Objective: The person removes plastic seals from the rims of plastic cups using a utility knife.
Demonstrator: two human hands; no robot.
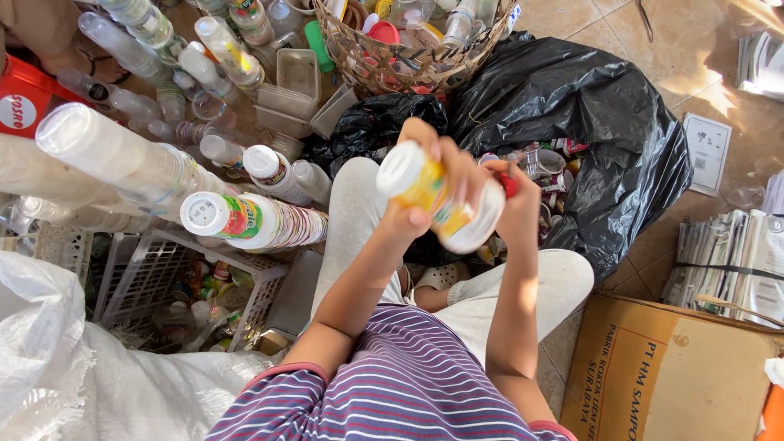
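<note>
At the centre of the frame the left hand [425,175] grips a stack of nested plastic cups [437,196] with yellow labels, while the right hand [510,196] closes on its lower end, pinching something small and red [509,184]. Long finished stacks [245,220] lie at the left over a white crate [163,278]. The open black bag [588,139] to the right holds more loose cups, so much sorting seems left.

woven basket [359,61], black bag [604,122], cardboard box [653,376]
</note>
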